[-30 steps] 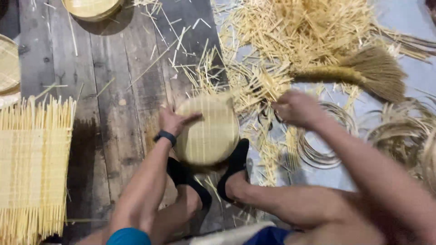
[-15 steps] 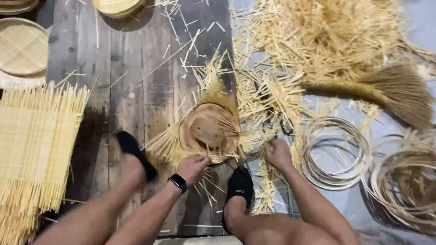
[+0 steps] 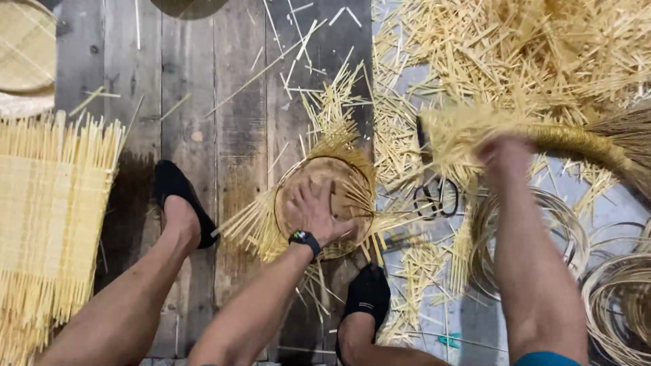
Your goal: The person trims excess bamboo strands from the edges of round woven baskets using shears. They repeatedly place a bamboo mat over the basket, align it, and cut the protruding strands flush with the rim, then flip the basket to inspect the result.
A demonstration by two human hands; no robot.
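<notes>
A round woven bamboo basket (image 3: 342,179) with loose strips sticking out all round lies on the dark plank floor between my feet. My left hand (image 3: 317,211), a black watch on its wrist, presses down on the basket with the fingers spread and the thumb at the rim. Up to the right, my right hand (image 3: 505,157) is closed on a broom-like bundle of bamboo strips (image 3: 576,139) and is blurred by motion. Black scissors (image 3: 434,198) lie on the floor between the two hands.
A half-woven bamboo mat (image 3: 41,217) lies at the left, with round woven trays (image 3: 27,47) above it. A big pile of cut strips (image 3: 515,54) fills the top right. Coiled bamboo hoops (image 3: 620,291) lie at the right. My black-shod feet (image 3: 178,196) (image 3: 367,293) flank the basket.
My left hand moved from the basket's lower edge onto its middle. My right hand rose from the floor near the scissors to the strip bundle. The view has closed in.
</notes>
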